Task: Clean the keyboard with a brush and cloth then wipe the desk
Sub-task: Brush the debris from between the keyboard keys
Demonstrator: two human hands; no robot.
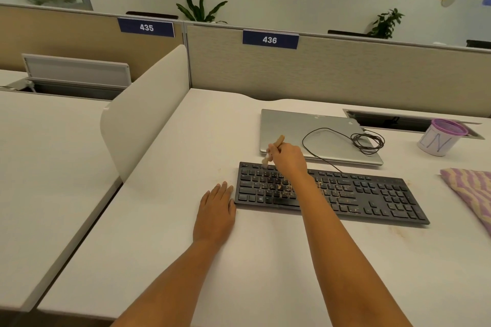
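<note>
A black keyboard (372, 194) lies on the white desk (186, 247), with brown crumbs scattered over its left and middle keys. My right hand (288, 158) is shut on a small wooden-handled brush (275, 147), whose bristles touch the keyboard's top left corner. My left hand (216, 210) rests flat on the desk, fingers apart, against the keyboard's left edge. A striped purple and beige cloth (470, 191) lies at the right edge of the desk, partly out of view.
A closed silver laptop (287, 127) sits behind the keyboard with the coiled keyboard cable (368, 142) on it. A white cup with a purple rim (439, 138) stands at the back right near a cable slot. A rounded divider (143, 117) borders the desk's left side.
</note>
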